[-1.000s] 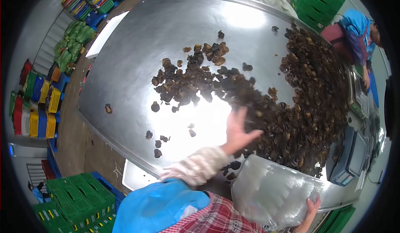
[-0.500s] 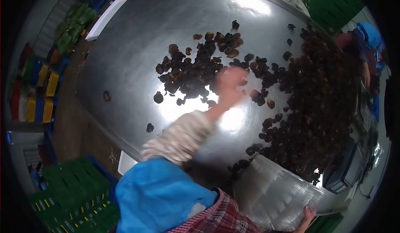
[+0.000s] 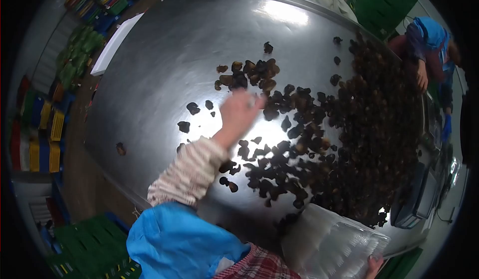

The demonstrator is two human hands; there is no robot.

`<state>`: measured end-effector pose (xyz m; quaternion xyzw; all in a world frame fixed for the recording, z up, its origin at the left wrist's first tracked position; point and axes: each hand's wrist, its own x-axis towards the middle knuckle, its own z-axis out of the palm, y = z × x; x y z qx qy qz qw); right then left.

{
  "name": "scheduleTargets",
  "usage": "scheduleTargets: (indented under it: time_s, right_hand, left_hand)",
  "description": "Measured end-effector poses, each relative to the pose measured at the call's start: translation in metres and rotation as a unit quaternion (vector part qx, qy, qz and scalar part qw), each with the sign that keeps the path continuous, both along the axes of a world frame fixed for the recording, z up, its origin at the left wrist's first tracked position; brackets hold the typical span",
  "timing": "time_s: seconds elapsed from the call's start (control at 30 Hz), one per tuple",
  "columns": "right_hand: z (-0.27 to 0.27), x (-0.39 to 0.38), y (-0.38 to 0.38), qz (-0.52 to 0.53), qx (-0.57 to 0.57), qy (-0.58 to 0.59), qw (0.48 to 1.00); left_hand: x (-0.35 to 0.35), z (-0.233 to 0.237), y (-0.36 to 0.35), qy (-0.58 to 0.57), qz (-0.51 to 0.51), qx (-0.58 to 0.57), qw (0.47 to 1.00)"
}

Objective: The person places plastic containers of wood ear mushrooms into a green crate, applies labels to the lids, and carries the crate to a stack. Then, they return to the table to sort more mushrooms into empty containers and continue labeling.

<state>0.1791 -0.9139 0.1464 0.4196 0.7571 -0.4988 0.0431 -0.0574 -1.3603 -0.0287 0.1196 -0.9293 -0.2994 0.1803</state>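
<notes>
1. Left hand (image 3: 238,112): over the middle of the metal tabletop (image 3: 149,74), palm downward. Fingers blurred; cannot tell whether they are apart or together, or whether they grip a piece.
2. Right hand (image 3: 374,266): lower right, partly cut by the frame edge; fingers clamped on the near corner of a clear plastic container (image 3: 334,244).
3. Dark brown pieces (image 3: 267,72): a cluster lies just beyond the left hand; more are spread to its right and nearer the body, a few singly to its left.
4. Dense heap (image 3: 379,124) of the same pieces: right side of the tabletop, beyond the container, continuous with the looser spread.
5. Grey device (image 3: 415,201): beside the heap's near right edge.
6. Co-worker in a blue head covering (image 3: 431,32): far right, one bare hand (image 3: 422,74) near the heap's outer edge.
7. Surroundings: green crates (image 3: 92,241) lower left; coloured crates (image 3: 45,139) farther up that side.
</notes>
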Motion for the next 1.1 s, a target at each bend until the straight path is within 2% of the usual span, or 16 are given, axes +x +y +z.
scheduleTargets:
  time_s: [0.07,0.13,0.17,0.23,0.27,0.4,0.47,0.5,0.57,0.7,0.77,0.83,0.97,1.03,1.07,1.1]
  right_hand:
    - [0.003,0.001,-0.005,-0.030,0.020,0.010,0.999]
    - [0.001,0.001,0.001,-0.030,0.027,0.001,0.999]
    - [-0.001,0.001,0.005,-0.027,0.030,-0.008,0.999]
    - [-0.005,0.005,0.014,-0.021,0.022,-0.007,1.000]
    - [-0.005,0.006,0.013,-0.013,0.015,-0.007,1.000]
    - [0.004,0.000,0.008,0.000,0.018,-0.033,0.999]
    - [0.001,0.004,0.007,-0.009,0.003,0.006,1.000]
    - [0.000,0.004,0.006,-0.002,0.003,0.003,1.000]
    - [0.001,0.006,0.004,0.037,0.011,0.026,0.999]
    - [-0.019,0.024,0.021,0.030,-0.025,0.067,0.997]
    - [-0.017,0.024,0.012,0.059,-0.001,0.053,0.997]
    - [-0.014,0.025,0.000,-0.019,-0.031,0.068,0.997]
    - [-0.029,0.029,0.041,0.060,-0.034,0.053,0.996]
    - [-0.031,0.036,0.044,0.070,-0.044,0.055,0.995]
    - [-0.034,0.034,0.046,0.079,-0.053,0.059,0.994]
    - [-0.037,0.032,0.045,0.085,-0.064,0.064,0.992]
  left_hand:
    - [-0.057,-0.012,-0.039,0.119,0.077,-0.044,0.989]
    - [-0.105,-0.064,-0.078,0.140,0.155,-0.205,0.956]
    - [-0.106,-0.065,-0.081,0.143,0.153,-0.204,0.956]
    - [-0.106,-0.070,-0.083,-0.009,0.155,-0.143,0.977]
    - [-0.105,-0.068,-0.082,-0.024,0.140,-0.104,0.984]
    - [-0.075,-0.072,-0.074,0.057,0.123,-0.031,0.990]
    - [-0.047,-0.054,-0.069,0.185,0.054,0.084,0.978]
    - [-0.029,-0.040,-0.065,0.183,0.062,0.083,0.978]
    - [0.017,-0.011,-0.055,0.155,0.025,0.316,0.936]
    - [0.123,0.009,-0.063,0.103,0.025,0.398,0.911]
    - [0.188,0.018,-0.072,0.107,0.091,0.343,0.929]
    - [0.256,0.026,-0.076,0.118,0.169,0.224,0.953]
    - [0.388,0.004,-0.093,0.068,0.286,0.170,0.940]
    - [0.437,-0.005,-0.091,-0.018,0.339,0.102,0.935]
    - [0.462,-0.015,-0.094,-0.098,0.320,-0.067,0.940]
    - [0.475,-0.019,-0.092,-0.145,0.359,-0.088,0.918]
